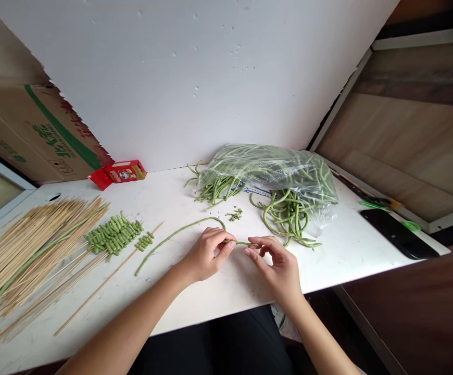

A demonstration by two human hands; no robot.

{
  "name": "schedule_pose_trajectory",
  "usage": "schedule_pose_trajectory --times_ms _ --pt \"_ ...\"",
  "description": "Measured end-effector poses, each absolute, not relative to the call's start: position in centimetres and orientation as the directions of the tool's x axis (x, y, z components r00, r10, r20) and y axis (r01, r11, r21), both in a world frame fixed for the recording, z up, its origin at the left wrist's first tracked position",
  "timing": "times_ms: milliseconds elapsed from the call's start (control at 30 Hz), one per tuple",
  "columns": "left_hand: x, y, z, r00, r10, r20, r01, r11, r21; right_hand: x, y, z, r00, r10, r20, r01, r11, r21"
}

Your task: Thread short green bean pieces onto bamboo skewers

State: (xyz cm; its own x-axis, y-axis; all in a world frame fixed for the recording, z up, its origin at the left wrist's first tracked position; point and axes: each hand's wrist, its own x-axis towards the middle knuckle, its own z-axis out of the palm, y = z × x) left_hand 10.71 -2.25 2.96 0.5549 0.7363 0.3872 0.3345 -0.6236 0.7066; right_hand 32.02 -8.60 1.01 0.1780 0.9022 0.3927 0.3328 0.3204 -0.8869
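Between both hands runs one long green bean (183, 227), its tail curving left over the table. My left hand (210, 253) pinches it between thumb and fingers. The bean's near end sits in the fingertips of my right hand (275, 261), also pinched. To the left lies a skewer (97, 292) with a few short bean pieces (144, 241) threaded near its tip. Beside it, several loaded skewers lie together, their bean pieces (113, 234) folded tight in rows. Small bean scraps (234, 214) lie just beyond my hands.
A clear plastic bag (269, 164) of long beans lies at the back, with loose beans (289, 213) spilling out. Many bare skewers (27, 250) cover the left side, a long bean across them. A red box (127, 171) stands behind; a black phone (398, 234) lies right.
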Motion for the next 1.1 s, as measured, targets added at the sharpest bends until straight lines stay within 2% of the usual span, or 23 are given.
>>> schedule_pose_trajectory --times_ms 133,267,667,1000,1100 --pt "10.8 -2.3 3.1 0.539 0.736 0.408 0.334 -0.632 0.699 31.9 -8.7 1.7 0.160 0.882 0.443 0.399 0.353 -0.847" --pt "10.9 -2.4 3.1 0.548 0.726 0.416 0.331 -0.645 0.689 32.0 -8.8 2.3 0.060 0.864 0.499 0.485 0.412 -0.772" --pt "10.4 -2.3 3.3 0.493 0.760 0.423 0.308 -0.607 0.732 31.4 -6.8 4.1 -0.119 0.817 0.564 0.588 0.516 -0.623" --pt "9.0 -1.0 3.2 0.509 0.793 0.334 0.266 -0.514 0.816 30.7 -6.0 4.1 -0.197 0.847 0.493 0.469 0.523 -0.712" --pt "8.4 -0.4 3.1 0.477 0.831 0.285 0.253 -0.440 0.862 31.8 -5.8 3.8 -0.130 0.857 0.498 0.473 0.495 -0.729"
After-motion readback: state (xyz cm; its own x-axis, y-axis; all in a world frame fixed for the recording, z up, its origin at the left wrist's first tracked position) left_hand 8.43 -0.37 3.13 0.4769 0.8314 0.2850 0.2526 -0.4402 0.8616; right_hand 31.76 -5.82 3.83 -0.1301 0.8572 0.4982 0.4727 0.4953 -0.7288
